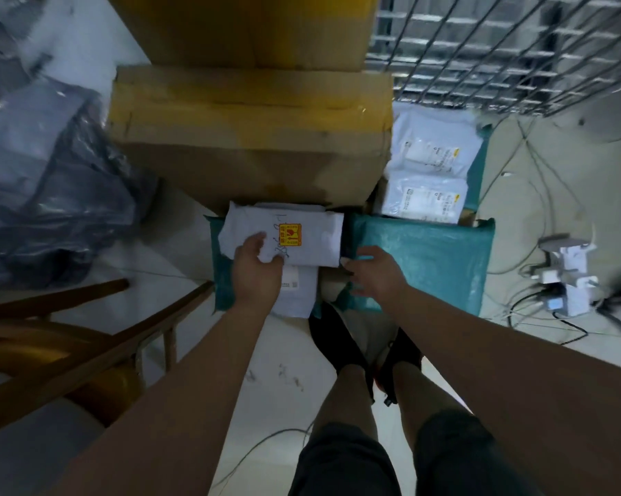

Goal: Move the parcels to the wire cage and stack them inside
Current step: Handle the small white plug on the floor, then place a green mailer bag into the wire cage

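Observation:
A white parcel (312,238) with an orange sticker lies on top of a pile on the floor. My left hand (257,270) grips its near left corner, thumb on top. My right hand (371,272) reaches to the near edge of a large teal parcel (427,259) beside it, fingers curled at that edge; whether they hold it is unclear. Under the white parcel lie another white parcel (296,291) and a teal one (220,277). Two white mailers (430,155) lie behind. The wire cage (516,48) stands at the top right.
Two big cardboard boxes (252,137) are stacked just behind the pile. Grey plastic bags (51,180) lie at the left. A wooden chair (69,338) stands at my lower left. Cables and a power strip with chargers (563,277) lie on the floor at the right.

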{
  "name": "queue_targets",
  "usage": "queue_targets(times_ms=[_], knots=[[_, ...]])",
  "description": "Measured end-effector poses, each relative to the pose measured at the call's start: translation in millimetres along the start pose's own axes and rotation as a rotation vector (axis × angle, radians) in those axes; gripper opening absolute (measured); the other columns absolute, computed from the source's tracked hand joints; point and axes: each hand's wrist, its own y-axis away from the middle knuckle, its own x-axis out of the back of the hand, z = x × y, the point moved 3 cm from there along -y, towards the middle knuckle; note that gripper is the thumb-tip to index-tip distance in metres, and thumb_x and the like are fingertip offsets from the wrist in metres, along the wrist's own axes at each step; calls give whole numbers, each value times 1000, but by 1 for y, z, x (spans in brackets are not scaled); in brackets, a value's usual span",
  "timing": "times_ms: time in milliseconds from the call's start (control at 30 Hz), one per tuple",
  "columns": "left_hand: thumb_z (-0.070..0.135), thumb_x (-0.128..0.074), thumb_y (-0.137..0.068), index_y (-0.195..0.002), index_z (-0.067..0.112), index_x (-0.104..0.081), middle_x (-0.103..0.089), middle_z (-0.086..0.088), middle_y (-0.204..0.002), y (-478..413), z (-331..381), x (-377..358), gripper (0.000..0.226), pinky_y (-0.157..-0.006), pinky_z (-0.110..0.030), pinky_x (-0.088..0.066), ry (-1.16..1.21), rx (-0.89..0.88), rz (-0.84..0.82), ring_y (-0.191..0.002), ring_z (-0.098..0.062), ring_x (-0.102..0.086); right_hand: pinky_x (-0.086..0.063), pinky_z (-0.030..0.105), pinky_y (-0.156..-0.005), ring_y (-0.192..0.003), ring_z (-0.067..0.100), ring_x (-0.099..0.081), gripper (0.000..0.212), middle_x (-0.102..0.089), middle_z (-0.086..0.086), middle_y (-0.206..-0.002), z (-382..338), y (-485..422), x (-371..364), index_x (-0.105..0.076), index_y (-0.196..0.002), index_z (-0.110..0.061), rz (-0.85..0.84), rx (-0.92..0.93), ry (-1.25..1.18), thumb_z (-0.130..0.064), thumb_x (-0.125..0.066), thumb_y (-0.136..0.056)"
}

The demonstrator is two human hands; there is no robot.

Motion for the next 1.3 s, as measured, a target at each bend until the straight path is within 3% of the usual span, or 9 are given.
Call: queue_targets(times_ms=[200,267,367,433,533,767,967,1067,1300], knots=[[-2,-68,-95,-118,3,-69,-71,-21,-114,110,81,-2,24,-105,-51,-52,78,-14,-192,-114,-39,-65,-53,31,-58,-64,19,-58,31,-60,12,-85,-42,119,73,-59,-114,-15,-14,-7,-105,-12,-80,-91],[0,-67,-96,-117,3,-70,-71,-17,-107,147,112,7,21,-99,-43,-55,57,-53,-237,-107,-34,-68,-50,30,-58,-64,21,-57,28,-59,13,-82,-61,162,96,-59,-113,-14,5,3,-95,-12,-78,-93],[2,-64,-99,-106,17,-68,-66,6,-91,200,172,35,17,-72,-11,-49,19,-117,-260,-83,-9,-63,-46,35,-67,-66,24,-54,25,-60,18,-88,-101,234,128,-60,-115,-9,16,53,-110,-11,-74,-95],[-7,-63,-98,-100,11,-67,-66,1,-88,232,214,58,19,-70,-11,-47,59,-169,-260,-78,-7,-64,-46,35,-68,-67,25,-55,21,-61,18,-91,-133,286,147,-62,-114,-8,21,134,-115,-10,-74,-96],[5,-69,-97,-97,23,-72,-73,4,-91,276,284,96,18,-65,-8,-47,72,-226,-252,-79,-5,-67,-47,31,-61,-66,25,-59,15,-63,12,-84,-186,360,170,-66,-108,-10,38,297,-106,-13,-74,-96],[17,-67,-99,-104,28,-73,-75,6,-105,361,420,178,14,-90,-36,-56,122,-444,-176,-99,-18,-71,-48,28,-58,-67,23,-60,9,-67,12,-88,-269,501,212,-66,-105,-7,45,563,-100,-3,-64,-97],[26,-63,-102,-119,26,-72,-73,12,-106,388,447,192,20,-66,-21,-48,91,-498,-199,-90,-6,-72,-51,33,-66,-75,25,-64,9,-70,10,-90,-271,544,230,-66,-102,-12,85,619,-53,-5,-63,-97],[25,-63,-103,-123,20,-72,-75,4,-111,387,446,184,23,-68,-22,-49,73,-495,-214,-93,-11,-73,-50,35,-67,-75,25,-62,10,-68,12,-91,-260,546,236,-64,-109,-8,95,589,-44,-7,-63,-99],[19,-62,-102,-122,14,-72,-75,-5,-115,375,423,133,23,-74,-26,-47,-13,-453,-335,-100,-22,-72,-52,36,-71,-75,25,-62,8,-71,14,-96,-221,508,254,-67,-103,-9,152,453,-42,-16,-62,-103]])
